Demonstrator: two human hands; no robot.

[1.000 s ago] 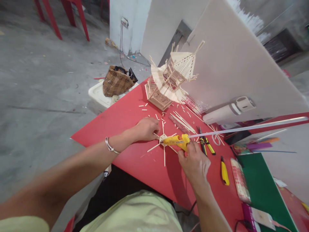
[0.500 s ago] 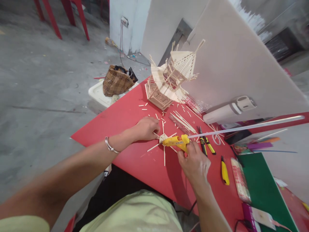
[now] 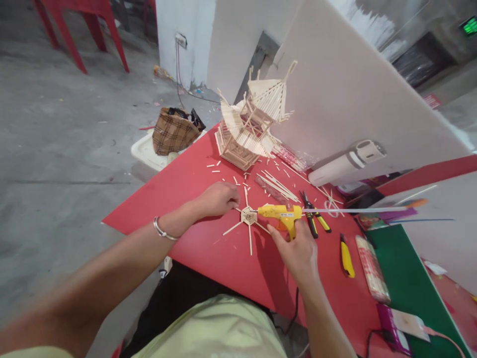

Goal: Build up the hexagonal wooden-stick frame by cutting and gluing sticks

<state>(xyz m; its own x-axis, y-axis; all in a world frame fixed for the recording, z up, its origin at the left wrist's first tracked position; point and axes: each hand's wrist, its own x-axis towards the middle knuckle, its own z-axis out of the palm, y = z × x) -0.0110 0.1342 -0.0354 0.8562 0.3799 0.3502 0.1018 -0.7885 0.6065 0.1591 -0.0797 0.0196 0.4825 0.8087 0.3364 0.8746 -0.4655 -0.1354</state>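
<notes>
A small star of thin wooden sticks point(image 3: 246, 217) lies flat on the red table point(image 3: 194, 179). My left hand point(image 3: 218, 199) is closed, its fingertips pinching a stick at the star's upper left edge. My right hand point(image 3: 298, 251) grips the handle of a yellow glue gun point(image 3: 280, 215), whose nozzle points left and touches the star's hub. A long clear glue stick point(image 3: 357, 210) juts out of the gun's back toward the right.
A tall stick-built tower model point(image 3: 251, 124) stands at the table's far side against a white board point(image 3: 346, 89). Loose sticks point(image 3: 278, 185), yellow-handled pliers point(image 3: 313, 216), a yellow cutter point(image 3: 346, 257), a stick packet point(image 3: 371, 276), a white tube-shaped device point(image 3: 346, 164) and a green mat point(image 3: 410, 288) lie to the right. A checked bag point(image 3: 174, 132) sits beyond the table.
The glue gun has levelled out and its nozzle has shifted slightly right on the star's hub. My head view has swung a little, moving everything left. My left hand stays on the star.
</notes>
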